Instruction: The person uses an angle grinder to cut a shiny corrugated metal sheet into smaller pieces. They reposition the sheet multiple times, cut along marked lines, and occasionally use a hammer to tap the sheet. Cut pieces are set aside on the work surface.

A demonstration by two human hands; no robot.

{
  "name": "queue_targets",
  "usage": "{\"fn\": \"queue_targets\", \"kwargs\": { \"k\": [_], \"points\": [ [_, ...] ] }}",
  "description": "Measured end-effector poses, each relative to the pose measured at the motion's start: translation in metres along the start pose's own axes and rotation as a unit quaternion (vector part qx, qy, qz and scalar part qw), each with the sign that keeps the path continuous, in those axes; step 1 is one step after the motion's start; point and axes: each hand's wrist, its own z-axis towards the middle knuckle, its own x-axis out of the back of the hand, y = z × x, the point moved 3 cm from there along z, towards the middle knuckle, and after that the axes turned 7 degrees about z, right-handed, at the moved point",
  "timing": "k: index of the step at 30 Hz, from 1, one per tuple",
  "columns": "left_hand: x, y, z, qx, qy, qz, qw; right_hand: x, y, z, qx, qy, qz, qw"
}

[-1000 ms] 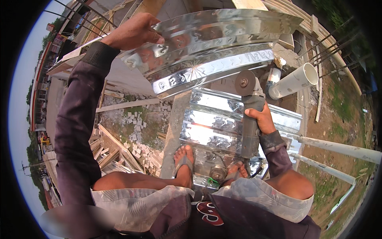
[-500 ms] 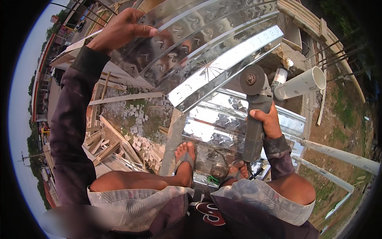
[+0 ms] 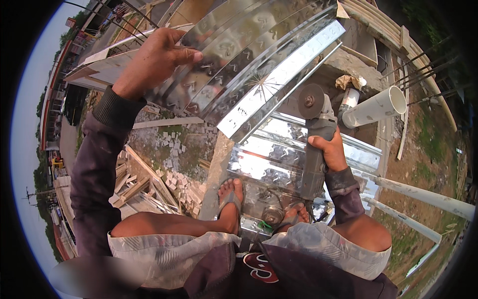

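My left hand grips the left edge of a shiny, ribbed metal decking sheet, thumb on top and the fingers partly hidden behind it. The sheet is tilted up, and a bright flat rib runs slantwise along its near side. In my right hand is a grey angle grinder, its body lengthwise toward me. The grinder's round disc points away from me, a little to the right of the sheet's near side. Whether the disc spins I cannot tell.
More metal decking lies beneath the grinder, before my sandalled feet. A white pipe and a small can stand at the right. Steel rods jut out there. Down to the left lie timber scraps and broken blocks.
My left hand has moved a little right and nearer, and the decking sheet has shifted and turned with it. The grinder has moved slightly left.
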Motion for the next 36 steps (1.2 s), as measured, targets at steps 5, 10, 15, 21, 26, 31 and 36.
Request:
{"fn": "queue_targets", "kwargs": {
  "k": [5, 10, 15, 21, 26, 31, 36],
  "points": [
    [-0.014, -0.015, -0.004, 0.022, -0.052, -0.067, 0.996, -0.001, 0.003, -0.006, -0.021, -0.008, 0.035, 0.999],
    [-0.028, -0.086, 0.013, 0.084, -0.117, -0.104, 0.984, 0.018, 0.007, -0.026, -0.049, 0.019, 0.099, 0.994],
    [-0.064, -0.173, 0.012, 0.123, -0.091, -0.151, 0.977, 0.039, 0.001, -0.050, -0.032, 0.069, 0.066, 0.995],
    [-0.176, -0.248, -0.012, 0.175, -0.064, -0.320, 0.929, 0.052, -0.019, -0.075, 0.005, 0.104, 0.097, 0.990],
    [-0.247, -0.270, -0.028, 0.245, -0.085, -0.427, 0.866, 0.052, -0.027, -0.085, 0.003, 0.111, 0.078, 0.991],
    [-0.242, -0.269, -0.020, 0.168, -0.105, -0.442, 0.875, 0.053, -0.026, -0.090, 0.008, 0.109, 0.071, 0.991],
    [-0.209, -0.173, -0.016, 0.080, 0.200, 0.039, 0.976, 0.050, -0.022, -0.086, 0.007, 0.115, 0.125, 0.985]
  ]
}}
